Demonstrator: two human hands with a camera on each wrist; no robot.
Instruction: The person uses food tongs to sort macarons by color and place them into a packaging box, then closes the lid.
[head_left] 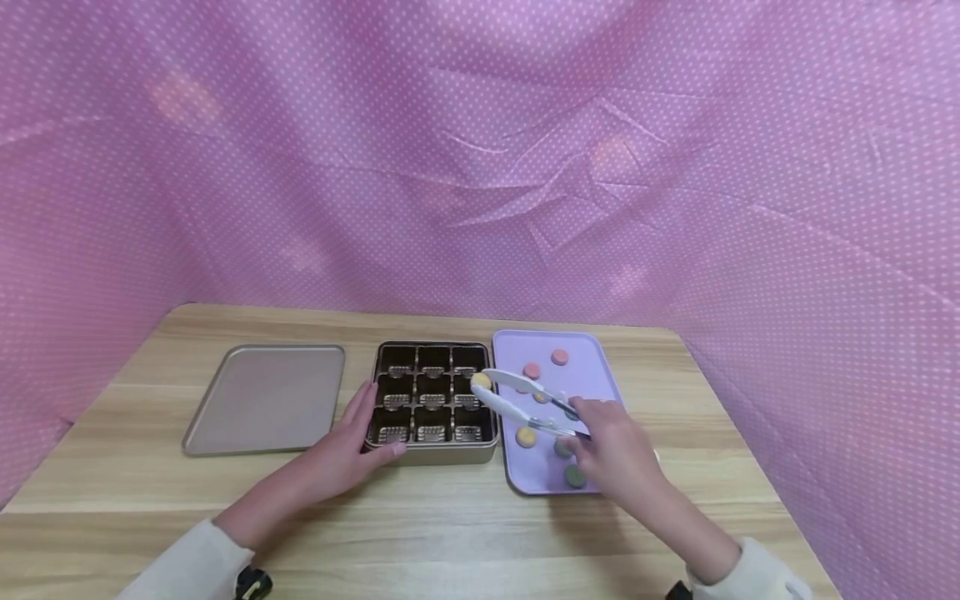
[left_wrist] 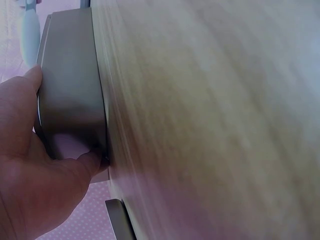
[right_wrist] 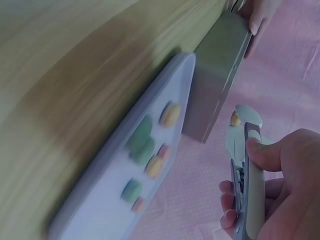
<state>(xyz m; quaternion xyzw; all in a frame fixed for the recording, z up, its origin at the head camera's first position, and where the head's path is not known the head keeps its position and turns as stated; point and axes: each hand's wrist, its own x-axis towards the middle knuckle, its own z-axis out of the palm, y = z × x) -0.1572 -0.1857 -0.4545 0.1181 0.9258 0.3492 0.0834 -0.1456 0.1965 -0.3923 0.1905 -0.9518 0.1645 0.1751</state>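
Note:
A brown baking box (head_left: 450, 454) with a dark nine-cup insert stands mid-table. My left hand (head_left: 341, 450) rests against its front left corner, fingers fairly straight along the left wall and thumb on the front rim. In the left wrist view, the left hand (left_wrist: 35, 165) touches the box's metal wall (left_wrist: 72, 70). My right hand (head_left: 615, 442) grips metal tongs (head_left: 555, 404) with white tips. Between those tips is a yellow macaron (head_left: 482, 381), over the box's right edge. The right wrist view shows the tongs (right_wrist: 255, 185) and macaron (right_wrist: 235, 118) too.
Right of the box, a lilac tray (head_left: 457, 333) is overlapped by the tongs and right hand. Pink macarons (head_left: 559, 357), a yellow macaron (head_left: 527, 437) and green macarons (head_left: 575, 476) lie on it. At left lies a flat metal lid (head_left: 266, 400). A pink dotted cloth (head_left: 480, 167) hangs behind.

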